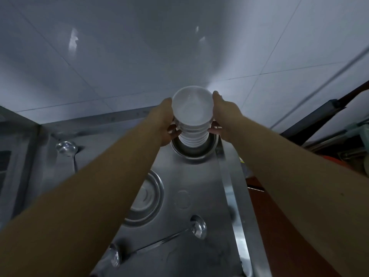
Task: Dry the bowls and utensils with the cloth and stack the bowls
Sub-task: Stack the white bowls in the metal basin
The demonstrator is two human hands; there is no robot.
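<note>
Both hands clasp a stack of white bowls (pixel 191 116), left grip (pixel 166 124) at nine o'clock, right grip (pixel 221 118) at three. The stack sits over a steel bowl (pixel 193 151) on the tabletop (pixel 199 180); a ladle (pixel 197 226) lies toward six.

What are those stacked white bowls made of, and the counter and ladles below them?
The stack of white bowls, held between the left hand and right hand, looks like glazed ceramic or porcelain, smooth and softly glossy; melamine is possible. The counter appears to be brushed stainless steel, grey with streaky reflections. The ladles seem polished steel, with mirror-bright cups.
</note>
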